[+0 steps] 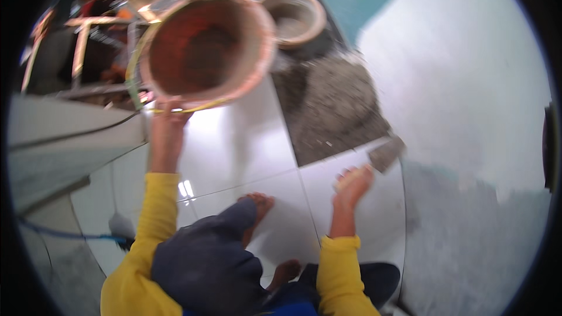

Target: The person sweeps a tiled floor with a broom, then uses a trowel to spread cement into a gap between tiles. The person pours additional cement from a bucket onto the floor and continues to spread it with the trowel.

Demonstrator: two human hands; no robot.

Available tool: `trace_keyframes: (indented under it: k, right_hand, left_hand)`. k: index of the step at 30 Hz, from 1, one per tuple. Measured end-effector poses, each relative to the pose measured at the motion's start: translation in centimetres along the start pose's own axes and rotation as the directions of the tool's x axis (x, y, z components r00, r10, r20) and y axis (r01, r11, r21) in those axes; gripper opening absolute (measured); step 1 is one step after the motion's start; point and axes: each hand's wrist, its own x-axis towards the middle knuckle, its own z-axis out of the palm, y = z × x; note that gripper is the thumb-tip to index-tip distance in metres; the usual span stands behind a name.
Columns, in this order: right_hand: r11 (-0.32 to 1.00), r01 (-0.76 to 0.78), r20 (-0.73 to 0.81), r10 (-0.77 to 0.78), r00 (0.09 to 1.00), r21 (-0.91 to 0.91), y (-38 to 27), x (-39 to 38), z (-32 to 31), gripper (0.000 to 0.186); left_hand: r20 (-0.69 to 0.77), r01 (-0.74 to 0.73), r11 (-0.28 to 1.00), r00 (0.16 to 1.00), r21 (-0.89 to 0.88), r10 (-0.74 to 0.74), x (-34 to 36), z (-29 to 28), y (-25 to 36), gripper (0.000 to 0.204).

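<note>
My left hand (171, 123) grips the near rim of a large orange bucket (260, 35), tilted toward me, with dark residue inside and a yellow band or cord along it. My right hand (353, 187) holds a trowel (386, 152) by its pale handle, its grey blade near the corner of an untiled patch of floor. A rough mound of grey mortar (339, 93) lies on that patch. The picture is somewhat blurred.
White tiles (246, 158) lie under my bare feet (260, 205). Behind stands a smaller bucket (316, 17). Wooden frames (79, 52) and clutter fill the upper left, above a low ledge (70, 117) with cables. A white-and-teal wall (456, 111) bounds the right.
</note>
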Motion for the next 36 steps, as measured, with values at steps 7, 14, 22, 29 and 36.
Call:
trace_keyframes:
  k: [7, 14, 22, 29, 36]
  right_hand:
    - [0.957, 0.046, 0.087, -0.022, 0.996, -0.287, -2.8, -4.3, -6.2, 0.032]
    - [0.871, 0.092, 0.269, 0.047, 0.962, -0.482, -7.3, -8.8, -9.2, 0.021]
    - [0.910, 0.138, 0.429, 0.048, 0.902, -0.391, -6.3, -6.7, -7.6, 0.014]
    - [0.886, 0.170, 0.496, 0.076, 0.865, -0.432, -5.8, -8.0, -6.5, 0.017]
    - [0.946, 0.137, 0.520, 0.039, 0.853, -0.295, -6.7, -9.6, -6.1, 0.014]
  left_hand:
    - [-0.115, 0.217, 0.970, 0.966, -0.111, -0.230, -6.5, 0.9, 1.8, 0.014]
    - [-0.133, 0.367, 0.901, 0.905, -0.231, -0.403, -14.9, 0.8, 3.6, 0.018]
    - [-0.329, 0.236, 0.931, 0.887, -0.279, -0.324, -25.1, -3.9, 5.4, 0.021]
    - [-0.729, -0.113, 0.975, 0.682, -0.189, -0.062, -37.0, -13.0, 9.6, 0.017]
    - [-0.882, -0.446, 0.893, 0.444, -0.065, 0.158, -35.5, -25.6, 8.1, 0.018]
